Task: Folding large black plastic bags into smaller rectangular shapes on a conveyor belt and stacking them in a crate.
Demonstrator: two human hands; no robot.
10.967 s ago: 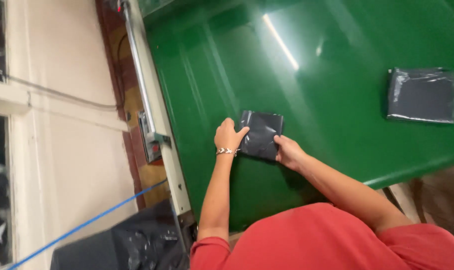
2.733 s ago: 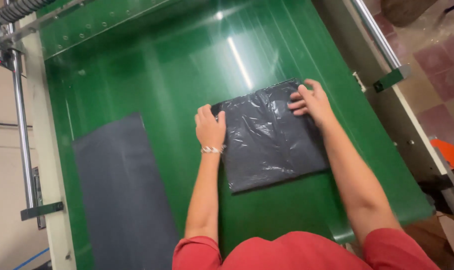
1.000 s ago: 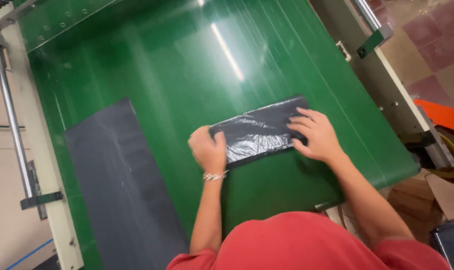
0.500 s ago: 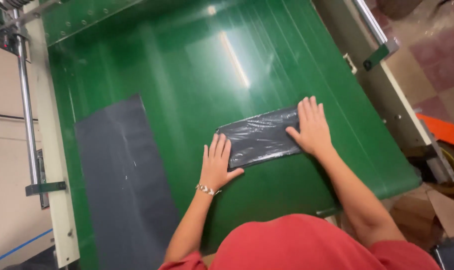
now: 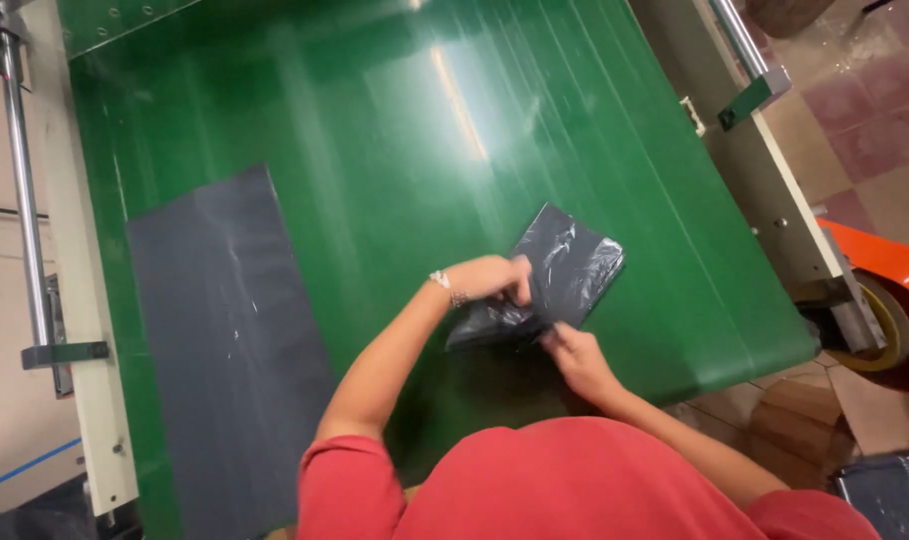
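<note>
Folded black plastic bag (image 5: 559,275), glossy and crinkled, lying on the green conveyor belt (image 5: 394,150) near its lower right part, roughly square now with one corner pointing up and away. Left hand (image 5: 489,277) curled over the bag's near-left edge, fingers closed on a fold of the film, bracelet (image 5: 446,287) at the wrist; pinched there, most likely, to keep the slippery layers stacked and stop them from springing open. Right hand (image 5: 574,355) at the lower edge, fingertips closed on the plastic just beneath the left hand, seemingly bracing the packet from below (exact grip partly hidden by the bag's own shadow). Hands close together, both clamped on the same bag, neither resting flat on the belt. Held low against the belt rather than lifted, probably because the smooth surface gives a firm backing for pressing creases. Well apart to the left, a long dark grey sheet (image 5: 224,330) spread flat and unfolded along the belt, untouched. At the frame's lower right corner, off the belt and near the floor, a bit of dark plastic (image 5: 889,490), too cropped to identify surely. By count: one folded bag in hand, one flat sheet on the belt, one doubtful scrap at the corner, two hands, one bracelet. Orange machine part (image 5: 884,270) beside the belt's right rail (image 5: 774,210), metal rod (image 5: 22,180) along the left.
</note>
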